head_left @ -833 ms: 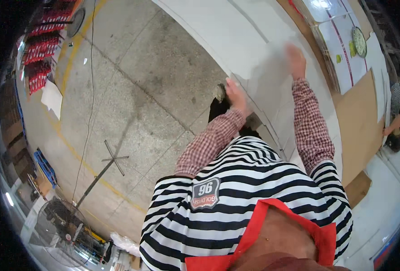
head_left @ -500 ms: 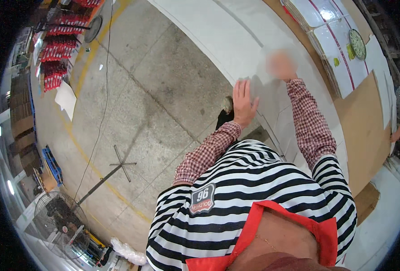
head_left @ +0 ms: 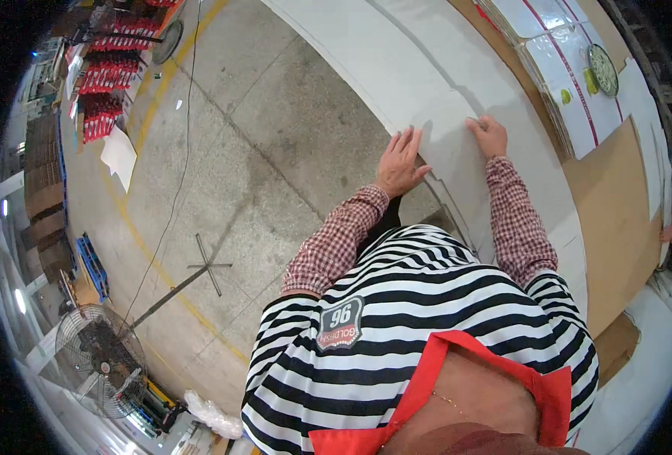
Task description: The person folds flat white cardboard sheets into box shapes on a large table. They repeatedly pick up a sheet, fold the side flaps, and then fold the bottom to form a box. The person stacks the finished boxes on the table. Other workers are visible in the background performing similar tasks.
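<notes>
My left hand point(head_left: 402, 163) lies at the near left edge of a large white sheet point(head_left: 457, 174), which looks like board or paper, on the work table. Its fingers are stretched out and nothing is in them. To its right, my right hand point(head_left: 489, 138) rests on the same sheet with fingers curled and pinched together. Whatever they pinch, if anything, is too small to make out. A grey line or fold point(head_left: 465, 91) runs across the white surface just beyond the right hand.
Stacked white printed panels point(head_left: 560, 72) lie at the far right on brown cardboard point(head_left: 617, 220). A standing fan point(head_left: 101, 360), a metal cross-shaped foot point(head_left: 209, 265) and a cable point(head_left: 186, 152) are on the concrete floor to the left. Red-and-white goods point(head_left: 108, 76) are stacked beyond.
My right hand, blurred before, has moved slightly down and right and now rests on the sheet. My left hand has shifted a little left, fingers still stretched out.
</notes>
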Motion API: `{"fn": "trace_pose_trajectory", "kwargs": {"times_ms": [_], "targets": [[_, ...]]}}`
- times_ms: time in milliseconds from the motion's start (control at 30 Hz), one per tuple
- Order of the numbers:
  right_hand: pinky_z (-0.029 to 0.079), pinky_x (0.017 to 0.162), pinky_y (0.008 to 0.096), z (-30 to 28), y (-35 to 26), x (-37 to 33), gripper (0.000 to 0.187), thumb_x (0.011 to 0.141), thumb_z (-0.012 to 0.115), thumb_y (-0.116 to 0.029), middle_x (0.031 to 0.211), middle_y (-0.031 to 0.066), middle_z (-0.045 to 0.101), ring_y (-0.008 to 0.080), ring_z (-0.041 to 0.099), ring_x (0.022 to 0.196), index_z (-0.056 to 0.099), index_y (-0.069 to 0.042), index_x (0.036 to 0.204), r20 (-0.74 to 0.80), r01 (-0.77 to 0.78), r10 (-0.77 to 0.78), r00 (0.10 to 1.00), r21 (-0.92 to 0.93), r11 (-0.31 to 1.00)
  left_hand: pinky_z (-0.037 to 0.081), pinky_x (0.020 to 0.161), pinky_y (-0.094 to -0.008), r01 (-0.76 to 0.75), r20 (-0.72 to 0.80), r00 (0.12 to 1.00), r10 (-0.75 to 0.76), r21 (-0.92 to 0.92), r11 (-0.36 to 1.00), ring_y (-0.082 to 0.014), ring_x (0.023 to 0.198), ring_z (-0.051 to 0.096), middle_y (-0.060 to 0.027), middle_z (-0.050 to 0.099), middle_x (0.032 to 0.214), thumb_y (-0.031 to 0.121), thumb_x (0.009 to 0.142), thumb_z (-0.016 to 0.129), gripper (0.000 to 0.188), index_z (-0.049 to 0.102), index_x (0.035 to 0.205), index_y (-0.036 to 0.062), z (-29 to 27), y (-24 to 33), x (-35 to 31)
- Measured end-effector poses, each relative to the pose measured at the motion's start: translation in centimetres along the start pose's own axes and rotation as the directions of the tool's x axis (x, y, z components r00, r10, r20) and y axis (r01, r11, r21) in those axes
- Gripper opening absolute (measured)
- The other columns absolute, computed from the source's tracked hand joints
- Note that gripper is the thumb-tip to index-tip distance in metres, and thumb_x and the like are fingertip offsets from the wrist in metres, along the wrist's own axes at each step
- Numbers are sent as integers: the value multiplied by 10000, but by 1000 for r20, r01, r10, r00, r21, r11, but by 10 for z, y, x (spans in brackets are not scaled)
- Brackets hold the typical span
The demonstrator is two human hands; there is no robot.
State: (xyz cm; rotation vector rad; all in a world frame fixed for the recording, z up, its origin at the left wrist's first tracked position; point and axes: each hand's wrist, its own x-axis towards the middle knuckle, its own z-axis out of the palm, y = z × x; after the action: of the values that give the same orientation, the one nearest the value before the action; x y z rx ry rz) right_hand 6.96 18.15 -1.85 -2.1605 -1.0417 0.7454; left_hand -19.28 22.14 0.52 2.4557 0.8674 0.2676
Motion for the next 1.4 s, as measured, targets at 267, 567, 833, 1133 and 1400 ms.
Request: {"fn": "trace_pose_trajectory", "kwargs": {"times_ms": [267,567,833,1133,1400], "targets": [[358,543,316,1,16,18,501,765,655,-438,578,64,388,148,389,564,415,-10,664,102,29,-28,994,-7,1000,253,1073,-420,-24,-57,998,26,40,999,-325,1294,318,-218,410,1328,420,848,539,757,264,1355,-70,13,-8,3],[382,549,332,-30,46,41,380,791,656,-358,609,108,500,183,452,561,567,6,731,101,80,-71,992,-90,993,263,1068,-428,-46,-55,997,47,7,999,-352,1295,310,-234,386,1341,373,833,583,745,270,1356,-54,25,-8,9],[459,680,399,5,33,16,501,770,606,-510,826,184,643,329,618,788,646,-26,890,98,187,-169,981,-225,956,251,1078,-401,-56,-72,997,43,-199,978,-381,1299,288,-279,325,1362,325,796,636,786,253,1352,-78,22,-19,0],[462,809,395,6,31,17,621,761,598,-555,1015,192,638,323,611,921,626,-17,1068,199,131,-71,977,-309,942,227,1089,-421,-107,-120,989,89,-159,981,-387,1320,241,-269,291,1386,301,775,659,812,242,1348,-97,15,-8,-4],[454,694,403,3,27,3,472,772,617,-449,883,208,622,348,600,838,619,-6,934,121,166,-146,982,-175,971,219,1097,-412,-96,-110,990,84,-111,989,-370,1328,237,-236,292,1402,270,811,619,748,245,1351,-88,14,-5,-15]]}}
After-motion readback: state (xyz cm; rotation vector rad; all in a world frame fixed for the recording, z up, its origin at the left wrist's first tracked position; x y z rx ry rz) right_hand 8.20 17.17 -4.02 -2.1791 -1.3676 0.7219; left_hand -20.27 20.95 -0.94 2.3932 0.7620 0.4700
